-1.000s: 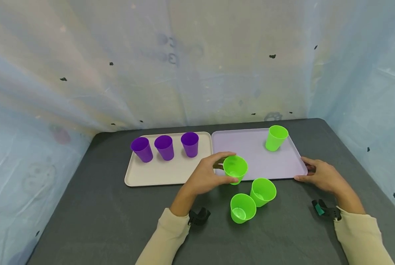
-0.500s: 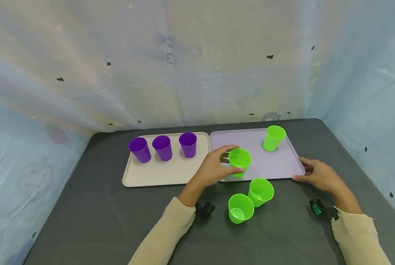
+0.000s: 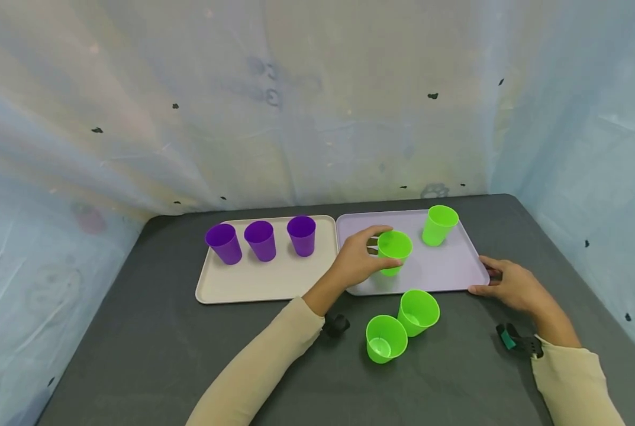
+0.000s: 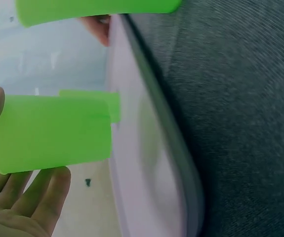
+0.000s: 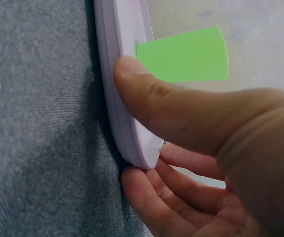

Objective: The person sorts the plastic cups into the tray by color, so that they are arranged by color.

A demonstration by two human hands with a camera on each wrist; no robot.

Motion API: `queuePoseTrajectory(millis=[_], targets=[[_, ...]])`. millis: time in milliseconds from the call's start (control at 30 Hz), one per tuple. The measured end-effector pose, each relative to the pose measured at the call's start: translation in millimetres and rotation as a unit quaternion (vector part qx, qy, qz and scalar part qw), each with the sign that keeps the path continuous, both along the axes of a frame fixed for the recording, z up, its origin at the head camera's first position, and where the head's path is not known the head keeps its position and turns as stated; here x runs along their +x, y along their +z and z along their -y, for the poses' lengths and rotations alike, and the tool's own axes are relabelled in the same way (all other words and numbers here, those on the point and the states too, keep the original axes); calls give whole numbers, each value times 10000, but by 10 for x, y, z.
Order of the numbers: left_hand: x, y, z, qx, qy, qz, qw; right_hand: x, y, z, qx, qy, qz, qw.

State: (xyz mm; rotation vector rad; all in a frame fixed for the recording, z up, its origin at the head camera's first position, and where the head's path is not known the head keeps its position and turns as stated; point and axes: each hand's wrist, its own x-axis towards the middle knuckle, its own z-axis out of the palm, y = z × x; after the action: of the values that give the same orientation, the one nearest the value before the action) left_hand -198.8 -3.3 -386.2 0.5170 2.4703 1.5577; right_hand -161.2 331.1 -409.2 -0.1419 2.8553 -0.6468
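Note:
My left hand (image 3: 357,259) holds a green cup (image 3: 395,245) between thumb and fingers, upright above the lilac tray (image 3: 450,275). In the left wrist view a narrow gap shows between the cup's base (image 4: 100,140) and the tray. With thumb and fingers, my right hand (image 3: 514,286) grips the near right corner of that tray. Toward the tray's back right stands another green cup (image 3: 440,226). Two more green cups, one nearer me (image 3: 385,340) and one just behind it (image 3: 419,313), stand on the dark table in front of the tray.
Left of the lilac tray lies a cream tray (image 3: 258,287) bearing a row of three purple cups (image 3: 261,241). Both trays sit near the back of the dark table (image 3: 296,367). Pale plastic sheeting (image 3: 322,118) hangs behind and at the sides.
My left hand has carried the green cup rightward and away from me, from the tray's front edge to over its surface. The right hand has stayed at the tray corner.

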Motion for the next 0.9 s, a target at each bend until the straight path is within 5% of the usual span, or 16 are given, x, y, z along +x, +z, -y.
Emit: queuePoseTrajectory(millis=[200, 633, 900], targets=[[-80, -48, -145, -293, -52, -54, 9995, 21, 18, -23, 58, 27, -7, 10000], [-447, -91, -285, -636, -11, -242, 9977, -15, -19, -17, 10, 92, -35, 10000], [-608, -119, -434, -639, 237, 239, 9974, 10, -6, -13, 21, 165, -28, 9999]])
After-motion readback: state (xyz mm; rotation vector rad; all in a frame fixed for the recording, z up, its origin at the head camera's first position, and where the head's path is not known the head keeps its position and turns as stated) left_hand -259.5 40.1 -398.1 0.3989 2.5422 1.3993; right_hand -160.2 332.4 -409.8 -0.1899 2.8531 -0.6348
